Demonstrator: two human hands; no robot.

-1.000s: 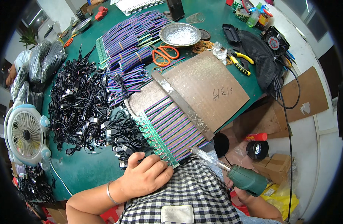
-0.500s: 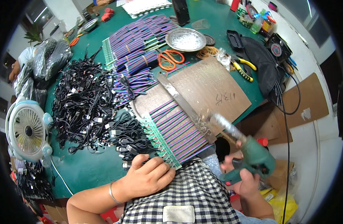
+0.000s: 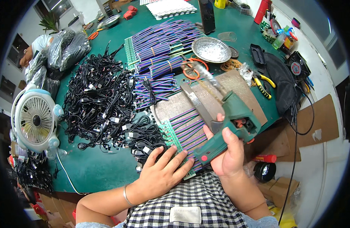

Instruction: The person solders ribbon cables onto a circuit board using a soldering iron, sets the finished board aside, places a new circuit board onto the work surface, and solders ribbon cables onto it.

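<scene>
My right hand (image 3: 230,161) grips a green soldering gun (image 3: 239,108) by its handle, its silvery barrel tilted up and away over a flat brown board (image 3: 254,104). My left hand (image 3: 163,173) lies flat with fingers spread on the near end of a green circuit board strip (image 3: 169,133). Rows of purple and dark wires (image 3: 187,123) run right from that strip across the brown board. A metal bar (image 3: 197,103) lies over the wires' far ends, partly hidden by the gun. Coiled black cables (image 3: 144,131) rest just left of the strip.
A large heap of black cables (image 3: 99,97) covers the table's left, beside a white fan (image 3: 36,117). Farther back are wired strips (image 3: 165,38), a metal dish (image 3: 212,49) and orange-handled scissors (image 3: 190,72). Yellow-handled pliers (image 3: 263,88) lie right. Another person (image 3: 26,57) is far left.
My right hand has brought the soldering gun leftward over the brown board, its barrel now pointing farther away. The left hand's fingers have spread out flat. The whole view has shifted slightly.
</scene>
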